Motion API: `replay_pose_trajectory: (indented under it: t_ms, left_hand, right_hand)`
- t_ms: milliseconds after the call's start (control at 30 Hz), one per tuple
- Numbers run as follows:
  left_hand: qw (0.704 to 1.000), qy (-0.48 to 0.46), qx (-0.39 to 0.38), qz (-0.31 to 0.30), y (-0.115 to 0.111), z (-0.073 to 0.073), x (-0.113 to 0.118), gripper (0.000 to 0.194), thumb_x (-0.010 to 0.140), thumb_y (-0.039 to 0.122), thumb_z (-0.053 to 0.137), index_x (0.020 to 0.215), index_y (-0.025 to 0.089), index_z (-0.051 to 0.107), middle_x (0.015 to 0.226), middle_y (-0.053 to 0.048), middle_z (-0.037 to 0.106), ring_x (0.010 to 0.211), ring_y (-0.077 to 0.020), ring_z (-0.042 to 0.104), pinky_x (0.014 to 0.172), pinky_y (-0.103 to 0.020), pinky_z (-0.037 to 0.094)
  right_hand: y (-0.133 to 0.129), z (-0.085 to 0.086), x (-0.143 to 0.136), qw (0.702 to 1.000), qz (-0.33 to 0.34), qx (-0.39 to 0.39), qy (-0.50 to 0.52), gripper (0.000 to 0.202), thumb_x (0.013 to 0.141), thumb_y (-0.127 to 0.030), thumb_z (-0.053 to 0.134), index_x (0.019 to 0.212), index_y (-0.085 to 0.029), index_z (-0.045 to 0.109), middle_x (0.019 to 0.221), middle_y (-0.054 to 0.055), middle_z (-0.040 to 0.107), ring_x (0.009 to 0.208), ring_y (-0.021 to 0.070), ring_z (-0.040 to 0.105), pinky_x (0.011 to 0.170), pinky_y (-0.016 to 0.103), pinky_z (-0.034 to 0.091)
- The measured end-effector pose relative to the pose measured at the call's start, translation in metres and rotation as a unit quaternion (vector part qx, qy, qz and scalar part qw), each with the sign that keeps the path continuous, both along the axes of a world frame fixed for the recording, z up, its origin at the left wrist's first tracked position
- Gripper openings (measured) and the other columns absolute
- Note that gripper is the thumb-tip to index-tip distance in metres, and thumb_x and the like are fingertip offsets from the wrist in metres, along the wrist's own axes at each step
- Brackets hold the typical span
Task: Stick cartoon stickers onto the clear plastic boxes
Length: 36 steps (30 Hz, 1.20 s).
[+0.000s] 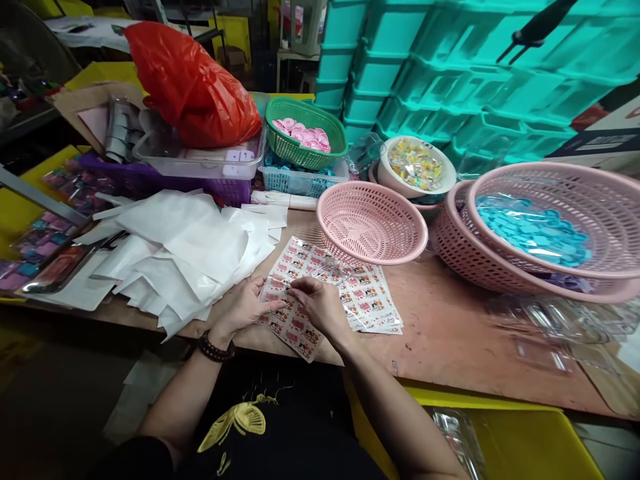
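Printed sticker sheets [367,303] with small cartoon animals lie overlapping on the brown tabletop in front of me. My left hand [245,308], with a dark beaded bracelet at its wrist, rests at the left edge of the nearest sheet [295,327], thumb and forefinger spread apart. Above that same sheet, my right hand [317,303] has thumb and fingertips pinched together; what lies between them is too small to make out. Just beyond the right hand, small clear plastic pieces [333,270] sit on the sheets.
White backing papers [185,240] are heaped on the left. A pink basket [373,223] stands behind the sheets. To the right, stacked pink baskets [550,193] hold bagged blue pieces [533,230]. Further back are a green basket [307,137], a red bag [193,83] and teal bins [450,80].
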<state>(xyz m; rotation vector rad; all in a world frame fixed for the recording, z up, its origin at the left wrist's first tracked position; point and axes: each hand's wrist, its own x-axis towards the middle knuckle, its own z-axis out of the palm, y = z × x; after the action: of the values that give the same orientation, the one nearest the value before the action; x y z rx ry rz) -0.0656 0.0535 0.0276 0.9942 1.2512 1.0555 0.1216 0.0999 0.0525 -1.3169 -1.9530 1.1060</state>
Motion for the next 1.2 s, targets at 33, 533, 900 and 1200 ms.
replay_pose_trajectory:
  t_ms: [33, 533, 900, 1200]
  left_hand:
    - [1.0, -0.013, -0.005, -0.01, 0.002, 0.0, 0.004, 0.051, 0.063, 0.044, 0.09, 0.101, 0.016, 0.071, 0.084, -0.004, 0.077, 0.073, -0.0199, 0.069, 0.069, -0.032, 0.057]
    - [0.97, 0.229, 0.022, 0.079, 0.019, -0.027, -0.01, 0.041, 0.079, 0.038, 0.076, 0.113, 0.017, 0.066, 0.108, -0.011, 0.074, 0.102, -0.0302, 0.068, 0.091, -0.044, 0.055]
    - [0.97, -0.215, -0.117, -0.006, 0.0, 0.027, 0.05, 0.083, 0.081, 0.078, 0.055, 0.143, 0.025, 0.042, 0.142, -0.018, 0.055, 0.114, -0.0324, 0.066, 0.093, -0.05, 0.056]
    - [0.922, -0.368, -0.115, -0.031, 0.017, 0.017, 0.061, 0.052, 0.081, 0.038, 0.072, 0.127, 0.027, 0.05, 0.109, -0.006, 0.073, 0.098, -0.0258, 0.074, 0.094, -0.046, 0.055]
  right_hand:
    - [-0.002, -0.005, 0.002, 0.999, -0.012, 0.034, -0.011, 0.013, 0.091, -0.031, 0.067, 0.089, -0.024, 0.077, 0.091, 0.006, 0.079, 0.081, 0.0218, 0.072, 0.076, 0.036, 0.057]
    - [0.013, -0.03, 0.079, 0.88, -0.008, 0.395, -0.262, 0.063, 0.092, -0.01, 0.053, 0.153, -0.021, 0.042, 0.107, 0.009, 0.075, 0.106, 0.0258, 0.058, 0.093, 0.039, 0.037]
    - [-0.02, -0.045, 0.06, 0.776, -0.042, 0.606, -0.169, 0.067, 0.093, -0.008, 0.056, 0.155, -0.022, 0.036, 0.091, 0.002, 0.079, 0.085, 0.0182, 0.068, 0.093, 0.034, 0.034]
    - [-0.058, -0.002, 0.066, 0.862, -0.014, 0.505, -0.027, 0.052, 0.087, -0.014, 0.068, 0.137, -0.026, 0.058, 0.124, 0.01, 0.064, 0.109, 0.0225, 0.06, 0.092, 0.037, 0.046]
